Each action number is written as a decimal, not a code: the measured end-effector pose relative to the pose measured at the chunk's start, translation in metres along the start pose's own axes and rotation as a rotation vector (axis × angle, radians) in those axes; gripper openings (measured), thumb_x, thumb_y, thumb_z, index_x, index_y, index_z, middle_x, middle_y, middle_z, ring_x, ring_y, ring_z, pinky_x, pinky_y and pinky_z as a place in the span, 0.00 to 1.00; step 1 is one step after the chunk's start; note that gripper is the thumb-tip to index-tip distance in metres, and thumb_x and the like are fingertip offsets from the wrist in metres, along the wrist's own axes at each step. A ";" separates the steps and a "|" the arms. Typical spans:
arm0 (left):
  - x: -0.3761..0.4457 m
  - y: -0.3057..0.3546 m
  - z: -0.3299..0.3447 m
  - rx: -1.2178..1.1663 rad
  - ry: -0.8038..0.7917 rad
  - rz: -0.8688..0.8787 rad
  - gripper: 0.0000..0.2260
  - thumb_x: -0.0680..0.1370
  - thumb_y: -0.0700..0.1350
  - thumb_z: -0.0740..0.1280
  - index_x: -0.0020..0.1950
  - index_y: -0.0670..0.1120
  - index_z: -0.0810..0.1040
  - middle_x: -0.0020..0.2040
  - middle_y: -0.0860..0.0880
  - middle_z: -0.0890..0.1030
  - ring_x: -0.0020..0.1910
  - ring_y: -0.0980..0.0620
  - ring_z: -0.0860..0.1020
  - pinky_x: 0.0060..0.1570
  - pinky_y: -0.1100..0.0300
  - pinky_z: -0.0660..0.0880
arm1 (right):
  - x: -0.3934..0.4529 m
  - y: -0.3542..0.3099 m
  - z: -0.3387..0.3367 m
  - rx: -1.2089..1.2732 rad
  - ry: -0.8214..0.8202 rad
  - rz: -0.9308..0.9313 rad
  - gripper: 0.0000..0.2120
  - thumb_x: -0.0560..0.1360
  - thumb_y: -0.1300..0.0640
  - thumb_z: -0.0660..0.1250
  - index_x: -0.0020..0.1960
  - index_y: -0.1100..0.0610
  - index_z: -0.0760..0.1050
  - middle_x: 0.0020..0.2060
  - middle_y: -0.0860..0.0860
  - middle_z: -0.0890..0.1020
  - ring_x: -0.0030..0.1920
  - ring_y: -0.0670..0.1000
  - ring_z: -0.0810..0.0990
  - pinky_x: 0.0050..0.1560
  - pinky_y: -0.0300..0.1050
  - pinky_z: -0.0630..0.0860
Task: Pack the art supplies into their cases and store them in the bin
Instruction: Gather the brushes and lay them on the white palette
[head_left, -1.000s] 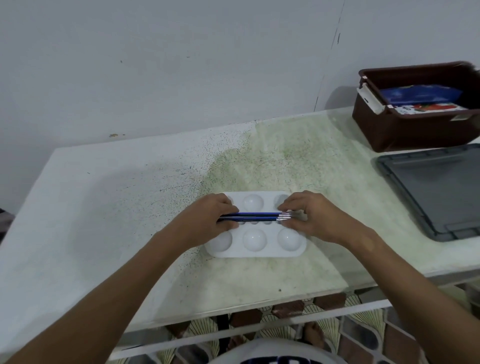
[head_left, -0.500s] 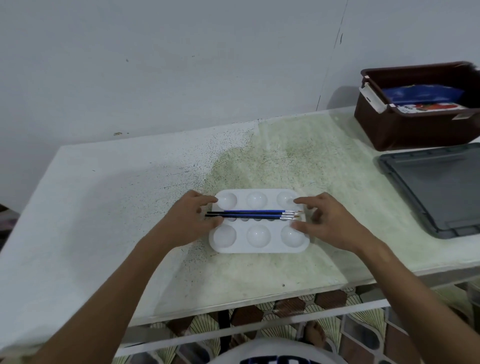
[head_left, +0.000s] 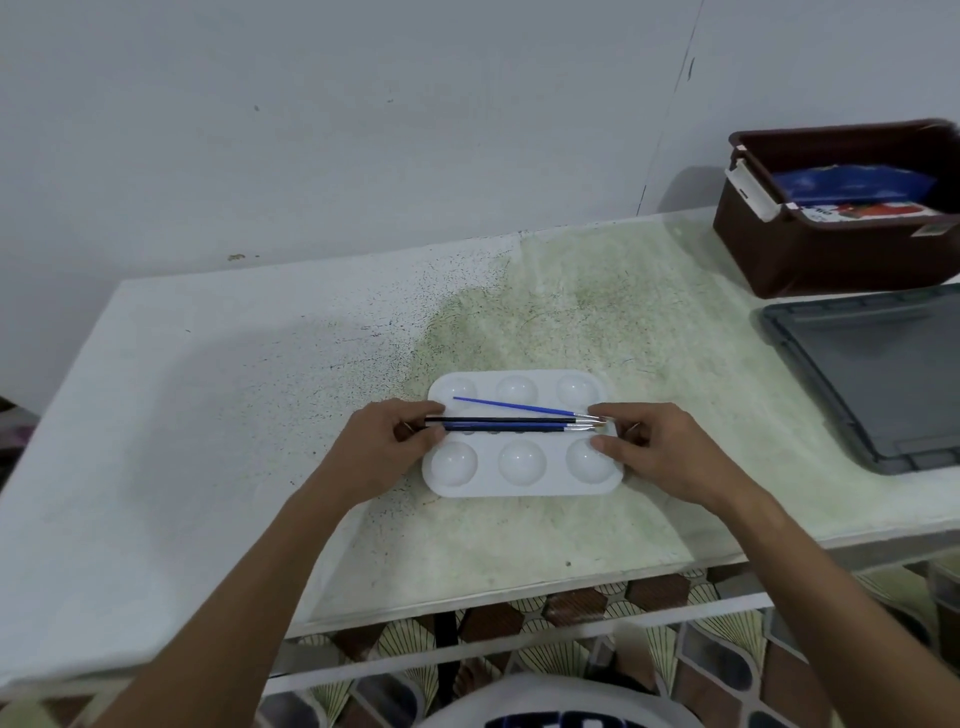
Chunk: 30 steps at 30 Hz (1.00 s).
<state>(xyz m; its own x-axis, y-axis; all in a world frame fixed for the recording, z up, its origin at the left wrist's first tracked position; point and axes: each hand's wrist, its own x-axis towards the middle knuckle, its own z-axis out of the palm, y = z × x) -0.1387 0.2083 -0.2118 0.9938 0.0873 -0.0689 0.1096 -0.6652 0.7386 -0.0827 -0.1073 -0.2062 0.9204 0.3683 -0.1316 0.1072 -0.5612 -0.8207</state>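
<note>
A white six-well palette (head_left: 521, 489) lies on the table in front of me. Three thin paintbrushes lie across its middle. Two of them (head_left: 509, 424) lie side by side, one dark and one blue. A third blue brush (head_left: 514, 407) lies just behind them, angled with its handle end swung away. My left hand (head_left: 384, 452) pinches the handle ends of the two parallel brushes at the palette's left edge. My right hand (head_left: 665, 452) has its index finger and thumb curled around the bristle ends at the right edge.
A brown bin (head_left: 831, 260) stands at the back right of the table, with a blue case (head_left: 852, 182) and a printed box inside. A dark grey lid (head_left: 883, 374) lies flat in front of it. The table's front edge runs just below the palette.
The brushes first went down onto the palette as both hands loosened. Now my fingers close on their ends again. One blue brush has swung out of line toward the back.
</note>
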 end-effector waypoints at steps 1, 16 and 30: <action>0.001 0.001 -0.001 -0.005 -0.006 -0.003 0.16 0.75 0.49 0.71 0.62 0.58 0.77 0.44 0.56 0.80 0.37 0.62 0.75 0.44 0.68 0.69 | 0.001 0.000 0.000 0.012 0.000 -0.001 0.17 0.73 0.55 0.72 0.62 0.49 0.79 0.37 0.48 0.83 0.30 0.40 0.74 0.33 0.29 0.70; 0.011 0.021 -0.001 0.101 -0.081 -0.018 0.13 0.75 0.51 0.70 0.60 0.57 0.80 0.44 0.57 0.78 0.43 0.61 0.75 0.46 0.64 0.69 | 0.025 -0.001 -0.022 0.095 -0.182 0.001 0.10 0.75 0.59 0.70 0.54 0.49 0.83 0.26 0.43 0.76 0.26 0.44 0.69 0.30 0.37 0.69; 0.082 0.176 0.015 -0.189 0.048 0.062 0.09 0.72 0.47 0.75 0.51 0.52 0.84 0.36 0.46 0.79 0.28 0.53 0.76 0.27 0.59 0.72 | 0.058 -0.027 -0.207 0.006 -0.118 -0.197 0.11 0.71 0.58 0.73 0.54 0.52 0.82 0.31 0.55 0.76 0.26 0.49 0.74 0.29 0.34 0.70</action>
<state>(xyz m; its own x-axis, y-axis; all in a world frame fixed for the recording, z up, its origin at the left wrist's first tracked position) -0.0379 0.0875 -0.0974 0.9960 0.0888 0.0088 0.0387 -0.5195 0.8536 0.0458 -0.2245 -0.0769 0.8314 0.5547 -0.0329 0.2777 -0.4660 -0.8401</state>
